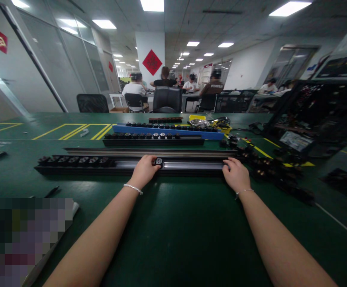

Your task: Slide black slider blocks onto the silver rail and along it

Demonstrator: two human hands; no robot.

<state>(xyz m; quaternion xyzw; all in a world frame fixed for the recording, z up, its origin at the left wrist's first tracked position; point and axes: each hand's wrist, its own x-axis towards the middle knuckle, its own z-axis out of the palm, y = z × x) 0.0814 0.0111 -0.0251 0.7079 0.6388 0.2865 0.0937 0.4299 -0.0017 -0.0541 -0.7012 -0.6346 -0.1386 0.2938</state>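
Curling right hand (237,174) at rail (191,165), can't tell if gripping; pinching module (159,161) in left hand (145,171), could jam if tilted.

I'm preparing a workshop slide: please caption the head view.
Left hand holding a small black squarish module at a long, straight black rail, right hand near the rail's right end.
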